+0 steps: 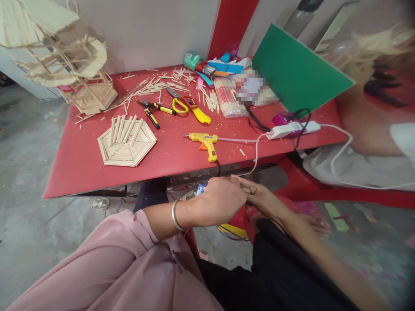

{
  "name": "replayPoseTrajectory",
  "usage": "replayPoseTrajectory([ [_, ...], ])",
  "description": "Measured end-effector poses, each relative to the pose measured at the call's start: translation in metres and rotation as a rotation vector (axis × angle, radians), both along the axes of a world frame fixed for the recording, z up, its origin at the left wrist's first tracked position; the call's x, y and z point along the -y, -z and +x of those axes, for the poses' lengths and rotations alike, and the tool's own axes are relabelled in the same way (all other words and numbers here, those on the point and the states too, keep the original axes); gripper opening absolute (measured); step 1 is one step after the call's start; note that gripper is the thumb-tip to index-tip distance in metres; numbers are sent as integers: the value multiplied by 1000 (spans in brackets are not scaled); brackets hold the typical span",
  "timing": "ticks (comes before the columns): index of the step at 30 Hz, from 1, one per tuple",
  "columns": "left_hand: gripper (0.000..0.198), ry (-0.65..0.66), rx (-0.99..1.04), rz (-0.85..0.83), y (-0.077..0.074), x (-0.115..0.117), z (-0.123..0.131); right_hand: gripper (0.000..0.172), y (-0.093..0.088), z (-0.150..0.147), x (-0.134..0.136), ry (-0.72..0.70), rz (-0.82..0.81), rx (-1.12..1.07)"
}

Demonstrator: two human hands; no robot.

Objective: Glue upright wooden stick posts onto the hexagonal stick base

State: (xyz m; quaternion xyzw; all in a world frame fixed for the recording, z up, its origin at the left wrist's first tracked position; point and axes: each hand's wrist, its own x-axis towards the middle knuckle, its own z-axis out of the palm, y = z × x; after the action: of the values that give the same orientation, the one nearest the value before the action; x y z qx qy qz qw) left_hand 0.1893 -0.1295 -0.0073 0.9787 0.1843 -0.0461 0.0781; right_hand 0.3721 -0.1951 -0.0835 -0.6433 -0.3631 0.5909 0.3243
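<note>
My left hand point(223, 201), with a silver bangle at the wrist, is closed in front of the table edge. Its knuckles face up and hide its fingertips. My right hand point(261, 198) meets it from the right, fingers curled and partly covered by the left. Whatever the two hands grip, if anything, is out of sight. Nearest on the red table point(168, 162) lies a yellow glue gun point(205, 144) with a glue stick in its back. To its left is a flat polygonal panel of sticks point(127, 142), several loose sticks lying across it.
Pliers point(154, 110), scissors point(178, 103) and a yellow-handled cutter point(199, 113) lie behind. Beyond are scattered sticks point(158, 86), packed sticks point(227, 97), a green board point(298, 69) and a stick-built tower point(74, 65). A white power strip point(293, 129) trails its cord toward another person point(366, 160).
</note>
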Motion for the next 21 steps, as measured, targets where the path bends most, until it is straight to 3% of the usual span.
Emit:
replayPoseTrajectory([
  [3, 23, 13, 48, -42, 3, -2, -1, 95, -10, -1, 1, -45, 24, 42],
  [7, 23, -38, 106, -74, 4, -4, -3, 103, -18, -1, 2, 21, 71, -6],
  [14, 21, 6, 119, -93, 11, 1, 0, 121, -10, -5, 4, 16, 33, -142],
  [18, 24, -50, 137, -112, 15, -1, -1, 121, -10, -3, 3, 104, 117, -121],
  [21, 26, -59, 165, -153, 18, -5, -4, 116, -14, 1, 3, 75, 94, -124],
])
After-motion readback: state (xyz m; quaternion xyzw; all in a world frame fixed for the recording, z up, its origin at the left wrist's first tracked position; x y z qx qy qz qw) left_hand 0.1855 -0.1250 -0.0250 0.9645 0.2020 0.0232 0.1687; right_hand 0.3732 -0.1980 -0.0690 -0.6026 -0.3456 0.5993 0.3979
